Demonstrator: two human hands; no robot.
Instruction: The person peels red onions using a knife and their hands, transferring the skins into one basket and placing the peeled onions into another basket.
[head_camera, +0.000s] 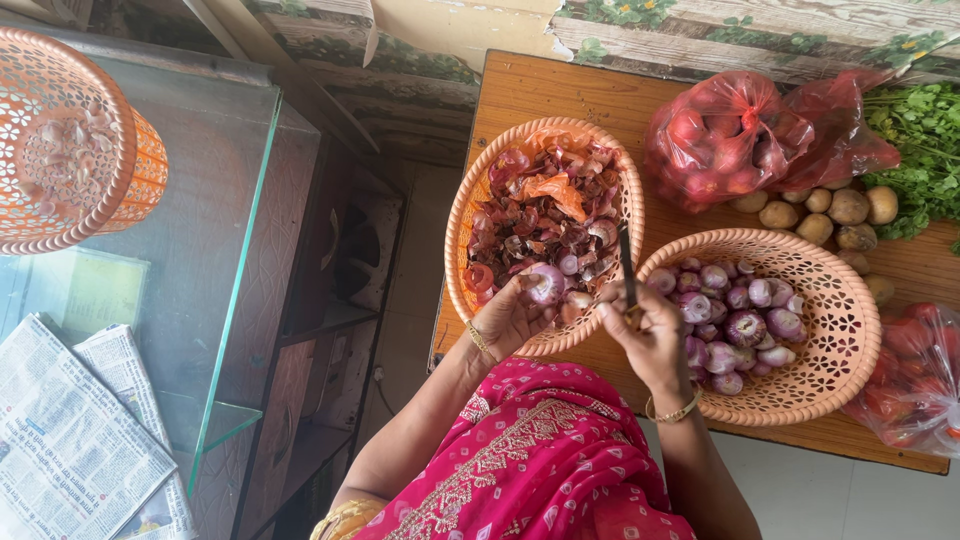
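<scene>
Over at the far left, an orange perforated basket (60, 140) sat on a glass-topped stand (230, 180), newspapers (80, 440) lying below it. None of that was in use.

At the wooden table (560, 90), the left hand (508, 318) cupped a small purple onion (545, 283) over the peel basket (480, 200), fingers curled round it, thumb on top. Onion looked half stripped: pale violet flesh showing, some darker skin at one side. That basket was heaped with dry red-brown skins (545, 215).

The right hand (650, 335) was closed around a knife (627, 265), fingers wrapped tight on the handle, blade pointing away from her, over the basket rim just beside the onion. Couldn't tell if the edge touched it.

My read: mid-peel on one onion. Next move would need the blade tip brought under the remaining skin, with a short controlled pull and the thumb kept clear.

To the right, a second basket (850, 340) held peeled onions (735, 320), glossy and purple-white. Beyond it: a red bag of unpeeled onions (720, 135), small potatoes (830, 210), green herbs (925, 150), and another red bag (915, 380) at the table edge.
</scene>
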